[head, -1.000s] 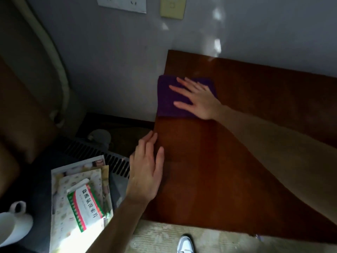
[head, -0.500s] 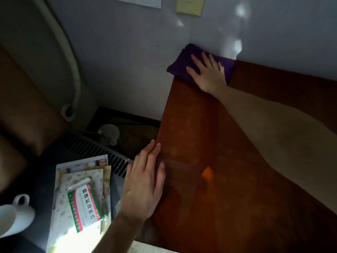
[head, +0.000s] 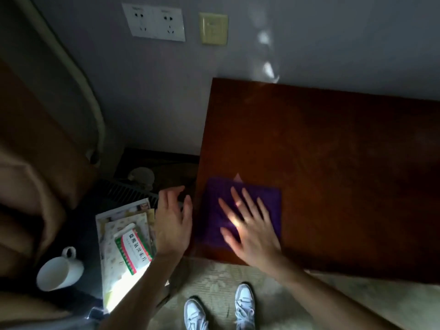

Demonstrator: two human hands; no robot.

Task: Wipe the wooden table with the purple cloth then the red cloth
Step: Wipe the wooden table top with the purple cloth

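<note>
Lying flat on the wooden bench (head: 333,163), the purple cloth (head: 214,210) is found near the front left corner. It is pressed down by the right hand (head: 250,227), with the fingers (head: 247,201) spread wide and flat on top. Nothing is gripped by that hand. The left hand (head: 172,225) is held just left of the cloth, at the left edge of the bench, with its fingers open and loose, and nothing is held in it. Whether the wood is touched by it cannot be told.

A white cup (head: 59,272) is seen well to the left of the cloth, tipped so its mouth is shown; what is inside cannot be told. Between the cup and the cloth, a pile of papers (head: 119,222) is lying, with a red, white and green box (head: 134,251) on top.

The far side of the bench is pushed against a grey wall (head: 333,44). White sockets (head: 154,22) and a yellow switch plate (head: 213,29) are fixed on that wall, far above the cloth. Pale carpet (head: 214,277) and two white shoes (head: 244,303) are seen below the cloth. The room is dim.
</note>
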